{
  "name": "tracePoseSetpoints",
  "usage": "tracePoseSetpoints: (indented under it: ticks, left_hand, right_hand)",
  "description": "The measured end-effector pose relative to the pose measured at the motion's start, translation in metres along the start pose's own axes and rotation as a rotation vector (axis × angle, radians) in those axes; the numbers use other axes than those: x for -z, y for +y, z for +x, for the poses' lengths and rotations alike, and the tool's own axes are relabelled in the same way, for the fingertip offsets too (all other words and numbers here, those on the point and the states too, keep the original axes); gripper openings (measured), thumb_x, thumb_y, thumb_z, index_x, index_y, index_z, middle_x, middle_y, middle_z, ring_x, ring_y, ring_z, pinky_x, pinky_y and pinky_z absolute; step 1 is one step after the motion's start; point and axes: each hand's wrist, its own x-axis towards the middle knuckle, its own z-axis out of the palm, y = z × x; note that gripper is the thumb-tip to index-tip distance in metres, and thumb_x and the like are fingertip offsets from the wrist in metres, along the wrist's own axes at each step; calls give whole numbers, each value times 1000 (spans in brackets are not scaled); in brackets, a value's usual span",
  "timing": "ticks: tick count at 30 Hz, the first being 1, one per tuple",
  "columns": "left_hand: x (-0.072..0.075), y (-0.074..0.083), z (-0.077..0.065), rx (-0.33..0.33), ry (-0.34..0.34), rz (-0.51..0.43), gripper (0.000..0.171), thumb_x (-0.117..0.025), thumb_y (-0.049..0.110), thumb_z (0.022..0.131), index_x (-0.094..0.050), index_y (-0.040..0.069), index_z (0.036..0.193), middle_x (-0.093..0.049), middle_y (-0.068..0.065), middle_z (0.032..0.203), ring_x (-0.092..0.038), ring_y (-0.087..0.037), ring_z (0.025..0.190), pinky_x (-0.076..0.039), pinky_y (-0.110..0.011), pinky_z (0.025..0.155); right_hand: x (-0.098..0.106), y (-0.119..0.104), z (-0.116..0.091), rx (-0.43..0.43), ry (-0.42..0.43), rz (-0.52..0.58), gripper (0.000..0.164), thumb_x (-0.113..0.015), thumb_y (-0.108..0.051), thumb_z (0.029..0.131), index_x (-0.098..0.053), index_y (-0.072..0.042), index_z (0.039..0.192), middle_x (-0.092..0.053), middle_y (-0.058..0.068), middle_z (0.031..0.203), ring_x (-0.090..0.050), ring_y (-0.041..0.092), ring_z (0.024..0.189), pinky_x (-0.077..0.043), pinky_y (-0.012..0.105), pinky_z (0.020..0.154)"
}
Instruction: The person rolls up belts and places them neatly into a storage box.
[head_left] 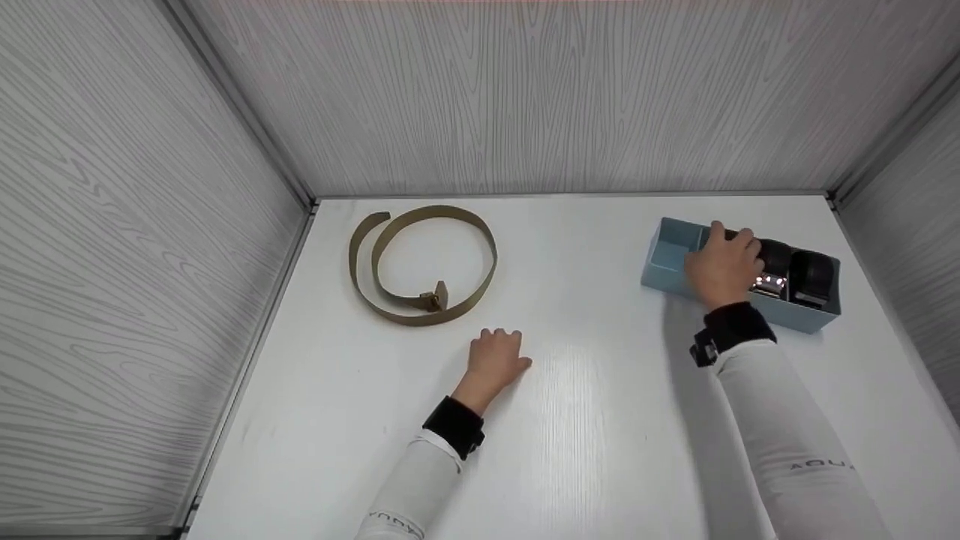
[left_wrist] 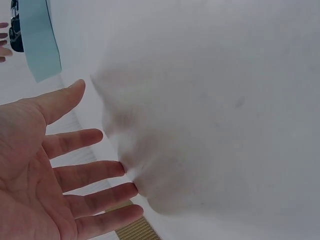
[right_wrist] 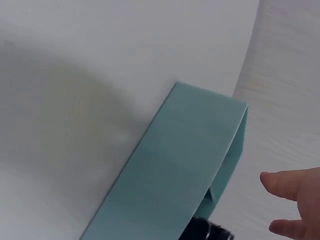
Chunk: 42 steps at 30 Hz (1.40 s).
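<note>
My right hand (head_left: 724, 266) is over a blue-green divided box (head_left: 799, 316) at the back right, fingers spread and slightly bent. Beneath and beside it, rolled black belts (head_left: 814, 276) with metal buckles fill compartments of the box. In the right wrist view, the thumb (right_wrist: 282, 185) and a finger stand apart from the box wall (right_wrist: 175, 150), with nothing seen between them. My left hand (head_left: 495, 358) reaches over the white table, fingers apart and holding nothing. Ahead and to its left lies a tan webbing belt (head_left: 420, 320), loosely looped, with its buckle (head_left: 435, 298) inside the loop.
The box's leftmost compartment (head_left: 675, 244) shows its bare blue floor. Grey wood-grain panels (head_left: 525, 97) enclose the white table (head_left: 585, 420) at the back and both sides. The box stands near the right panel, the tan belt toward the left.
</note>
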Motion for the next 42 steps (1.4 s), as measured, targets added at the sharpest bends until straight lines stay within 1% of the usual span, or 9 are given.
tracePoseSetpoints:
  ticks: [3,6,10,16,23,27,35,39,42]
  left_hand:
    - [3,-3,0,-1,-3,-32,40,-70,39,88,-68,6,110,-68,-15,97,-63,-32,89,-52,-45,71]
    - [6,-8,1,-5,11,-63,42,-70,37,89,-66,6,117,-67,-15,100,-63,-32,92,-52,-45,74]
    - [12,-18,5,6,95,-66,45,-70,32,91,-63,3,125,-63,-16,110,-60,-31,104,-51,-44,82]
    - [18,-40,13,91,212,-72,56,-72,24,89,-53,-3,134,-52,-21,131,-48,-35,124,-41,-48,100]
    - [18,-55,16,117,172,-94,63,-72,22,89,-46,-6,139,-50,-25,134,-48,-38,125,-39,-51,102]
    - [17,-59,15,122,165,-76,60,-72,22,89,-49,-6,136,-55,-23,126,-53,-37,119,-41,-51,99]
    - [17,-51,15,99,193,-69,48,-74,21,87,-58,-4,125,-62,-19,112,-59,-36,107,-46,-49,91]
    - [17,-35,15,29,153,-81,50,-73,20,88,-56,-5,128,-62,-18,113,-59,-34,108,-47,-47,91]
    - [13,-18,13,-51,109,-89,56,-71,20,89,-51,-5,135,-59,-19,124,-56,-33,115,-45,-45,96]
  right_hand:
    - [-5,-18,-13,95,72,13,53,-62,-11,88,-46,11,134,-27,41,139,-26,56,131,-20,68,103]
    - [-12,-37,-30,161,46,43,51,-67,-13,87,-51,9,131,-28,38,143,-26,54,134,-20,65,106]
    - [-26,-53,-54,253,-67,80,50,-68,-15,88,-53,4,132,-28,34,146,-30,52,132,-28,64,103]
    - [-49,-59,-82,337,-240,76,54,-69,-15,90,-49,1,137,-27,32,147,-33,51,131,-37,62,97]
    - [-76,-55,-106,390,-466,56,58,-66,-19,92,-45,-2,143,-28,31,148,-36,51,129,-42,58,95]
    - [-83,-50,-115,431,-496,-4,56,-67,-17,92,-47,-2,142,-33,32,145,-38,54,127,-42,61,93]
    - [-92,-37,-123,431,-463,-132,47,-64,-16,92,-53,-1,135,-41,32,138,-38,55,127,-40,63,95]
    - [-93,-38,-125,439,-449,-104,44,-64,-13,91,-54,-1,132,-44,31,134,-40,54,125,-39,63,96]
    - [-92,-42,-126,417,-479,-64,49,-63,-12,91,-49,-3,138,-45,30,132,-43,51,123,-40,64,94]
